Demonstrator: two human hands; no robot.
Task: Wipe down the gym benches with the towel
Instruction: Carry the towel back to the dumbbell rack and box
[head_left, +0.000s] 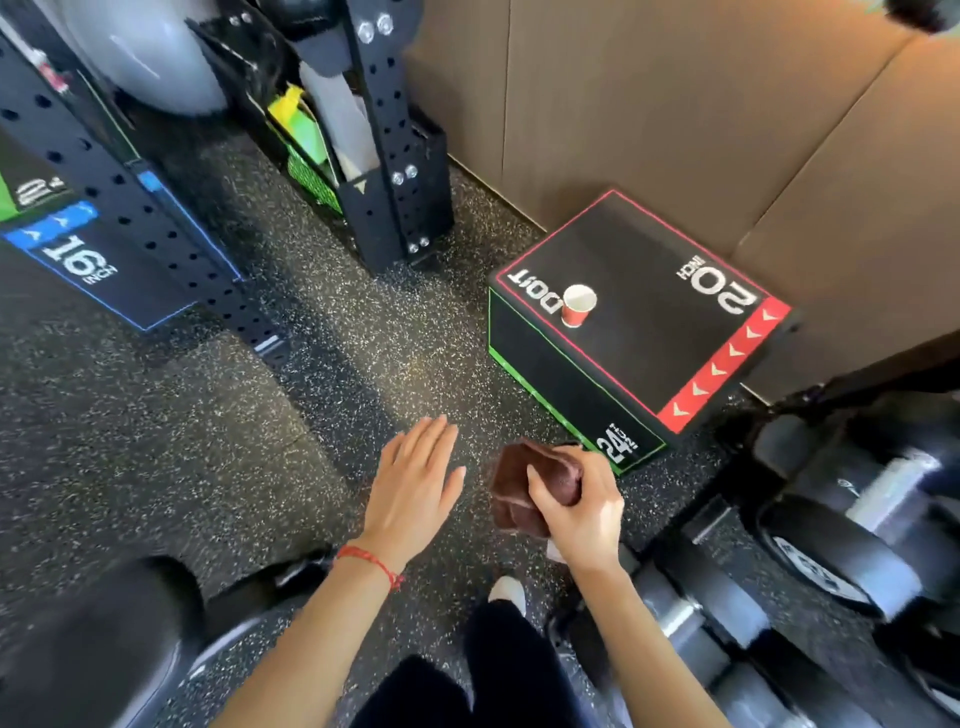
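My right hand (579, 512) grips a bunched dark brown towel (524, 480) in the air above the speckled floor, just short of the near corner of a black plyo box (654, 312). My left hand (413, 480) hovers to the left of the towel with its fingers straight and spread, holding nothing. The box top has red trim and "20 INCH" printed on it. No padded bench surface is clearly identifiable; a dark rounded shape (88, 644) sits at the lower left.
A red paper cup (577, 306) stands on the plyo box. A black perforated rack (384, 140) rises behind, with another box marked "16 INCH" (88, 260) at left. Dumbbells (831, 551) lie on a rack at right. Brown wall panels (675, 104) close off the back.
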